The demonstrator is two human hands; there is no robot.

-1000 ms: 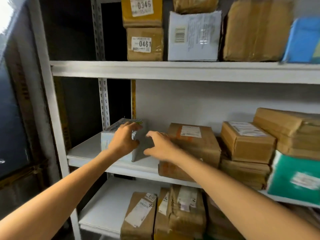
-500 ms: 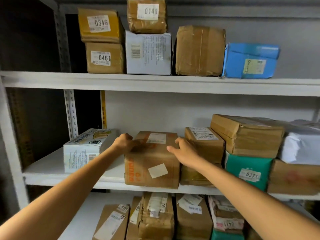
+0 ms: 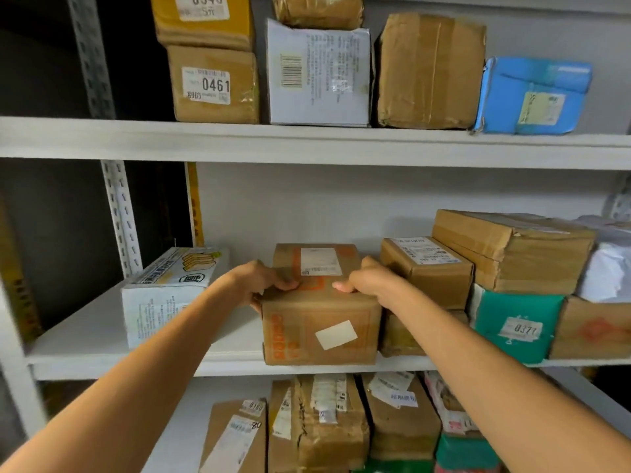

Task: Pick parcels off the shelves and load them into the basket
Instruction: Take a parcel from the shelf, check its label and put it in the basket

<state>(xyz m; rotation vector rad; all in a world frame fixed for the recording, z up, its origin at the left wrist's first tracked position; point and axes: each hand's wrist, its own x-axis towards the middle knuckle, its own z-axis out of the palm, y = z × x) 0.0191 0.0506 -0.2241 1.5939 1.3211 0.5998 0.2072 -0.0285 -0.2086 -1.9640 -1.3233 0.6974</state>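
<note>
Nearest, the lower shelf [image 3: 187,414] holds several taped parcels. Above it, the 2 hands grip 1 brown box [image 3: 321,322] at the front edge of the middle shelf [image 3: 85,339]. The left hand [image 3: 259,285] curls round its upper left corner and the right hand [image 3: 368,285] round its upper right corner, thumbs on top. The box seems to rest on the shelf, between a white carton [image 3: 164,295] and a smaller brown parcel [image 3: 426,271]. Further up, the top shelf [image 3: 307,145] carries more parcels, 1 marked 0461 [image 3: 215,83]. The basket is not in view. I judge the task far from finished: this box is grasped, not yet lifted, and many parcels remain.
</note>
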